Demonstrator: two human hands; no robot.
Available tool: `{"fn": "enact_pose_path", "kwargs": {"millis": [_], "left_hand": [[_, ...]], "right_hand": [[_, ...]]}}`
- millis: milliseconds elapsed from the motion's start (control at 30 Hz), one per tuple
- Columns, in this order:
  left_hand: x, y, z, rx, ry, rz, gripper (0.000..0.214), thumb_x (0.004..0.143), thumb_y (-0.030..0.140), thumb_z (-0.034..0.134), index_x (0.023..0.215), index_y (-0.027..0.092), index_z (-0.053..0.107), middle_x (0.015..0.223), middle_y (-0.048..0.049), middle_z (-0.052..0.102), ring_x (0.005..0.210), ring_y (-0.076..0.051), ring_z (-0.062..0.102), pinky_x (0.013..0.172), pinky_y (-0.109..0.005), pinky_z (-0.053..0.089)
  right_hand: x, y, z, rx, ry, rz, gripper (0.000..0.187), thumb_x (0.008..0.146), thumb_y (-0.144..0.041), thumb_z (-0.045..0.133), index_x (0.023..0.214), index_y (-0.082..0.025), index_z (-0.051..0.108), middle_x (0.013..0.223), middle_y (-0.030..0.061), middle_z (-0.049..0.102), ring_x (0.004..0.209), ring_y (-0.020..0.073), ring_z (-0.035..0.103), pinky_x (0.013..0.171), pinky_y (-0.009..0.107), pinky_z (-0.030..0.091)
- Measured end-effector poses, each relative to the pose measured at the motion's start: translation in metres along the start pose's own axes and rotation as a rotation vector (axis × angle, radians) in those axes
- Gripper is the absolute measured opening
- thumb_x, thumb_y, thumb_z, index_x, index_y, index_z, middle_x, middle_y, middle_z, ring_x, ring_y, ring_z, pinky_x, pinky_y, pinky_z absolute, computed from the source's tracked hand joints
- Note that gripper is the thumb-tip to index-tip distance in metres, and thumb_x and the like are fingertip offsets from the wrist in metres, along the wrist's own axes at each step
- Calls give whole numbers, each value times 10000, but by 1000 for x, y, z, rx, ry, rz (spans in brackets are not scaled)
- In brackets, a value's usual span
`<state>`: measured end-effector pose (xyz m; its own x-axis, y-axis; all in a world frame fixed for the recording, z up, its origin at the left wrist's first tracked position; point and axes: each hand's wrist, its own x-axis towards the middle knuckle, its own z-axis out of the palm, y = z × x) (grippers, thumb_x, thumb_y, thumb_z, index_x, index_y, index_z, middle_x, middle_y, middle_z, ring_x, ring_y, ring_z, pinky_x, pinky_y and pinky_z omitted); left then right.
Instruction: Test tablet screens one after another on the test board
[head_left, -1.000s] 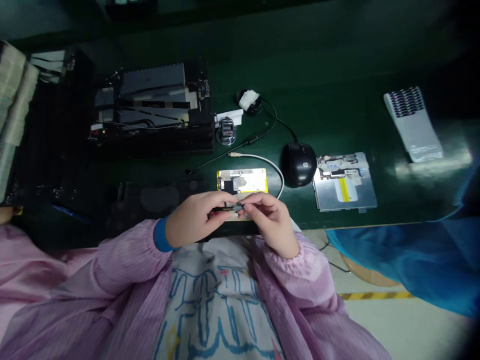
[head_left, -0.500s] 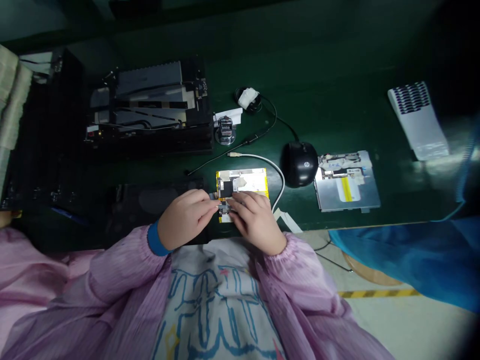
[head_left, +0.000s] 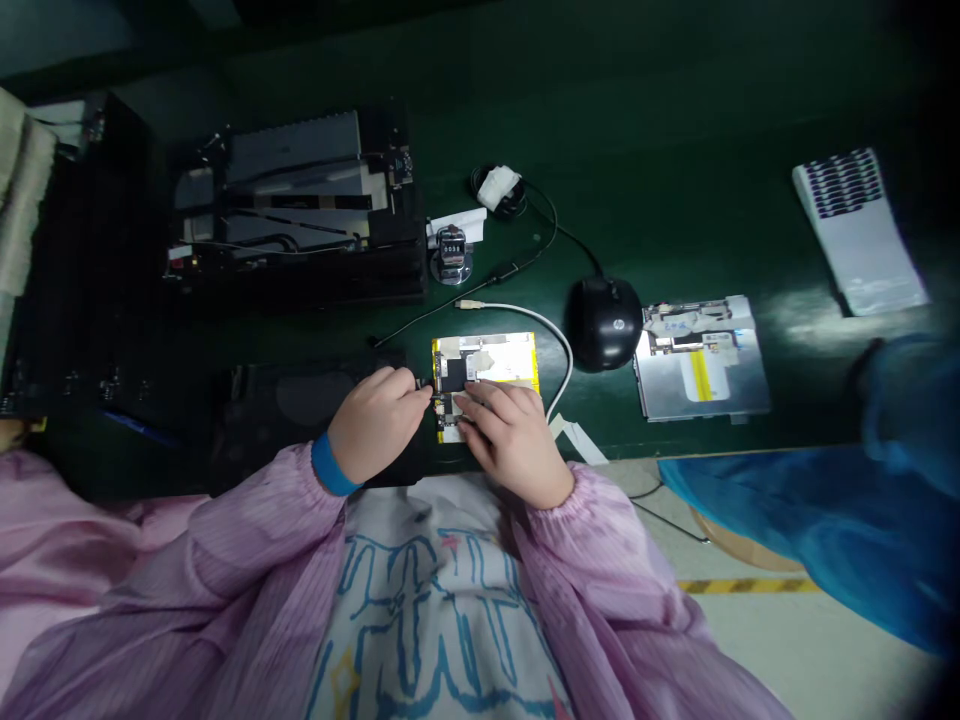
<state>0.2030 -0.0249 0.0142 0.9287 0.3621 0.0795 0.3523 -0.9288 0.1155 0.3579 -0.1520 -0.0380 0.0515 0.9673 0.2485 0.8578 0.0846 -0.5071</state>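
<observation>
A flat battery pack (head_left: 517,350) with yellow edges lies on the dark green table. A small circuit board (head_left: 452,376) with black parts and tape runs along its left side. My right hand (head_left: 517,440) rests over the pack's lower right, fingers stretched and apart, fingertips touching the board. My left hand (head_left: 381,425), with a blue wristband (head_left: 330,466), is closed in a pinch at the board's left edge. Whatever lies between its fingertips is too small to make out. Under and beside the left hand is a dark flat panel (head_left: 300,410).
A white cable (head_left: 551,335) curves around the pack. Right of it stand a black HP mouse (head_left: 607,325) and a silver metal-backed module (head_left: 709,385). Behind are a tally counter (head_left: 451,255) and stacked dark device housings (head_left: 292,200). A blue sleeve (head_left: 900,400) reaches in at right.
My left fingertips have moved slightly up and left on the board's edge. The right hand stays nearly still. At the far right, another person's blue sleeve has come up over the table edge.
</observation>
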Motion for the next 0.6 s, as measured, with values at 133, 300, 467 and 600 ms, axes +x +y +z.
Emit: {"fn": "enact_pose_path", "kwargs": {"millis": [133,300,467,600], "left_hand": [[0,-1,0,-7,3,0,291,934,175,443,763,149,677,664,-38,541,654,-163,469,639,-308,423],[1,-1,0,-42,-7,-6,321,936,182,441,710,146,667,657,-44,528,654,-168,462,634,-312,420],[0,-1,1,-31,-17,-6,308,932,175,447,719,142,668,662,-46,529,663,-173,466,644,-314,418],[0,-1,2,-23,-17,1,290,926,161,451,734,140,666,671,-48,530,666,-181,466,637,-323,417]], "right_hand": [[-1,0,1,3,-16,5,307,919,-263,499,1200,-185,594,1210,107,603,1094,260,511,891,434,391],[-2,0,2,-14,-22,-1,312,925,-266,488,1210,-183,585,1220,110,599,1099,265,503,898,444,389],[-2,-1,2,-92,-41,-28,321,936,-270,473,1226,-183,577,1222,110,597,1103,276,487,881,445,384],[-1,-3,1,-158,-63,-43,325,936,-277,475,1232,-194,580,1228,108,593,1098,288,479,868,447,379]]}}
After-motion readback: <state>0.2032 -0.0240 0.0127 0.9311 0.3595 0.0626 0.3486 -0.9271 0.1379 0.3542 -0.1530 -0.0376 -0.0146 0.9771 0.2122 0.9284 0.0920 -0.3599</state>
